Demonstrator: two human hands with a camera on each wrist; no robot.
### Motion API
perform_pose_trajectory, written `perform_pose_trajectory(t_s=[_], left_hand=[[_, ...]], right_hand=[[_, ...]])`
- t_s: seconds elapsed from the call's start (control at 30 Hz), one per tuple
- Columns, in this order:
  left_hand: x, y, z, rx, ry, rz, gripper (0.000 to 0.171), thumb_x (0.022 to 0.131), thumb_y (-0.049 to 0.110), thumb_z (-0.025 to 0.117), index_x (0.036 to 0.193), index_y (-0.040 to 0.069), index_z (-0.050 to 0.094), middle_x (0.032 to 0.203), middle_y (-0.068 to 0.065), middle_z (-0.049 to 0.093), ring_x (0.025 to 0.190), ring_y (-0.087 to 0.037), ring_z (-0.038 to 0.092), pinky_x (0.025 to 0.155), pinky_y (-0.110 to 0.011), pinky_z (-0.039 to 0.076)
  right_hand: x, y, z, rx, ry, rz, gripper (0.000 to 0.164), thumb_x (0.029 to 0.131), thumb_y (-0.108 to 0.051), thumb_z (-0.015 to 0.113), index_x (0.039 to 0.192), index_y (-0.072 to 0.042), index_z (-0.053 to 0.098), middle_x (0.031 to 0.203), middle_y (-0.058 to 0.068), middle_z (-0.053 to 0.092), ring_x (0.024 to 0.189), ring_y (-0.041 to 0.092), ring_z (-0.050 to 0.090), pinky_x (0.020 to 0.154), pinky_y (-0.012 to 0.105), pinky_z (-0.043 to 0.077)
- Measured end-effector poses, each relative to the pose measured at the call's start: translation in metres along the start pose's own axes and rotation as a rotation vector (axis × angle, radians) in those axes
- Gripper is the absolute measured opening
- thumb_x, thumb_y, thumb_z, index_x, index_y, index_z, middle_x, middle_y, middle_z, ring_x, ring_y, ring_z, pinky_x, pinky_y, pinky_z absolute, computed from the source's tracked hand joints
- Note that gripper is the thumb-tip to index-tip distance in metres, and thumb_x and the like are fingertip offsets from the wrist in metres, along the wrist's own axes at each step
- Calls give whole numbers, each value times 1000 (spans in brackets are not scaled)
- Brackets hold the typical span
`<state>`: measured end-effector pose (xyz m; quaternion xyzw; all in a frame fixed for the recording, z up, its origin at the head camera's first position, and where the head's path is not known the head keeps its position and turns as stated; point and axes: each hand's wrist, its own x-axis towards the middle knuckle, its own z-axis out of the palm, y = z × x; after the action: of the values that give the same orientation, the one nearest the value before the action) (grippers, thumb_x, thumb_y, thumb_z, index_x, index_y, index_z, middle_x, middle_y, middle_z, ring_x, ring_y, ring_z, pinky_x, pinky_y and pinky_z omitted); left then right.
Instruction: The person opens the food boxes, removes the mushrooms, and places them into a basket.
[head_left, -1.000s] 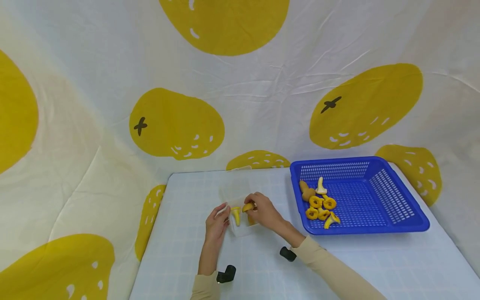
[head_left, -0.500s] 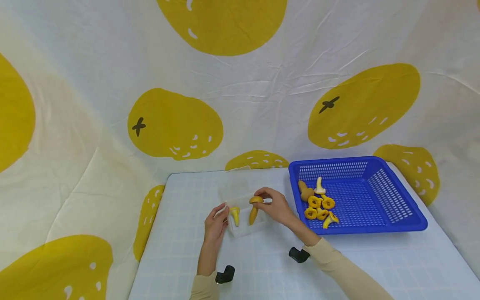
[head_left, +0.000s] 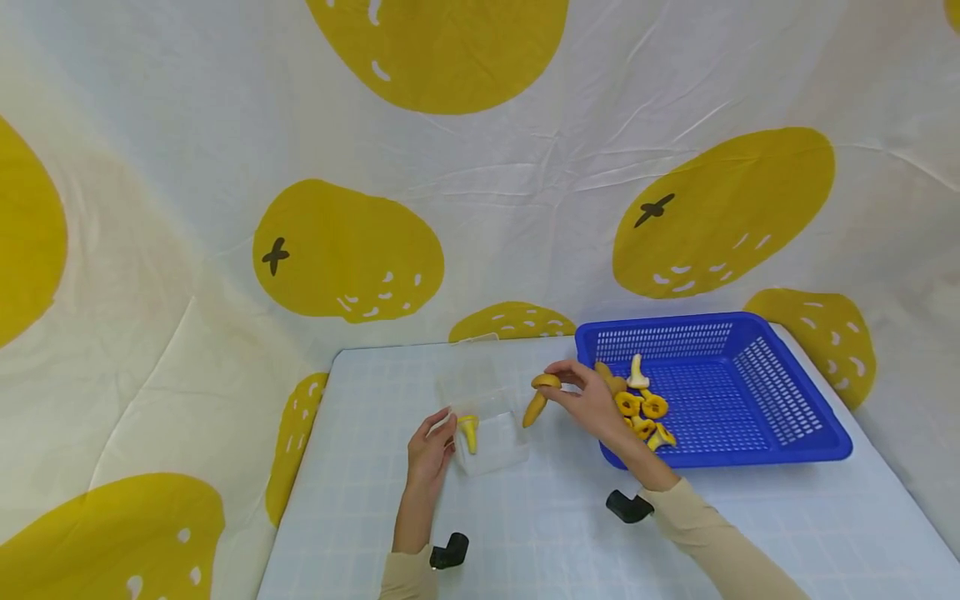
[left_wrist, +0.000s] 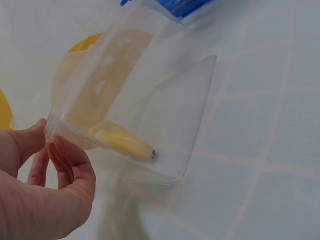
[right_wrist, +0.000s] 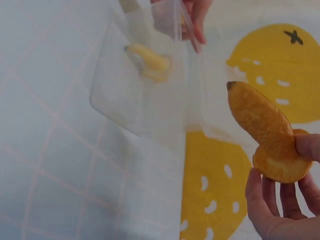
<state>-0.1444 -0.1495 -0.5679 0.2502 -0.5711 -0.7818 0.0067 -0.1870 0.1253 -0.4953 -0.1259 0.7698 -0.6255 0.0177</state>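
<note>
My right hand (head_left: pixel 592 406) holds a brown-orange mushroom (head_left: pixel 536 408) by its cap, thumb on one side and fingers on the other. Its stem points down and left, in the air between the clear plastic box (head_left: pixel 504 457) and the blue basket. In the right wrist view the mushroom (right_wrist: pixel 262 117) shows its ridged stem with a dark tip. At the box's left side my left hand (head_left: pixel 429 454) pinches the wall edge between thumb and fingers. Inside that box lies one yellow mushroom (head_left: pixel 470 435), along the left wall; the left wrist view shows this mushroom (left_wrist: pixel 125 143) through the plastic.
A blue perforated basket (head_left: pixel 731 458) stands at the right, with several yellow mushrooms (head_left: pixel 655 407), a pale-stemmed mushroom (head_left: pixel 637 375) and a brown one (head_left: pixel 618 386) at its left end. The box's clear lid (head_left: pixel 468 379) lies folded back. Behind the table hangs a fruit-print cloth (head_left: pixel 510 225).
My right hand has lifted the brown-orange mushroom out of the box and carried it right, toward the basket. My left hand has stayed at the box's edge.
</note>
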Motion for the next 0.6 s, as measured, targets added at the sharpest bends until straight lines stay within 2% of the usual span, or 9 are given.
perform_pose_trajectory(t_s=[0.23,0.37,0.6], left_hand=[[-1,0,-1,-2,-6,-1,42,98,13,71,136,-2,60,100,-6,70,85,-17,59,66,-20,46],[-1,0,-1,-1,-4,-13,43,99,14,72,137,-1,60,100,-5,69,86,-17,59,66,-19,46],[0,0,-1,-12,-13,-5,43,99,13,71,138,-2,58,97,-4,67,85,-16,57,67,-20,46]], right_hand=[[-6,3,-26,-2,55,30,36,97,-20,74,127,-1,64,123,17,67,115,28,63,96,18,47],[-10,6,-40,2,75,40,38,98,-19,73,129,1,62,125,20,66,114,24,62,95,16,47],[-20,13,-65,-37,122,71,40,99,-21,72,130,2,60,127,22,65,105,8,63,88,15,51]])
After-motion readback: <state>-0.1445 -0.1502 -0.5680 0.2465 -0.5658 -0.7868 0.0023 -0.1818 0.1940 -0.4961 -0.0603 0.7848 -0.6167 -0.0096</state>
